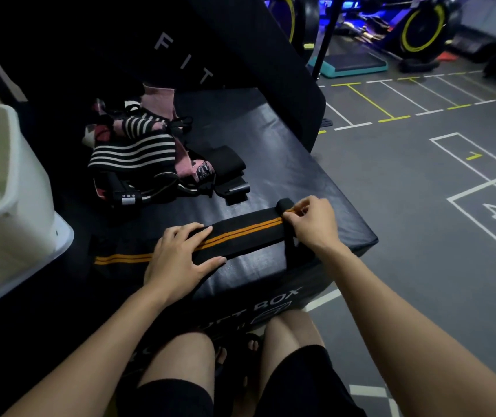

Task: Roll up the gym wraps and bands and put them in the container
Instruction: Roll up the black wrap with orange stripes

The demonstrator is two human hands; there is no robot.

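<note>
Fingers (293, 214) of right hand (312, 224) pinch wrap (240, 236) end; left hand (180, 254) fingers spread flat on it.

a black padded bench (285, 164) fills the middle of the frame. a black wrap with two orange stripes (240, 233) lies flat along its near edge. a heap of striped and pink wraps (141, 152) sits toward the upper left. a white container (27, 206) stands at the left edge.

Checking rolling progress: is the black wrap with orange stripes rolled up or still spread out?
Mostly spread: the wrap lies flat on the box, only its right end curled under the right hand.
</note>
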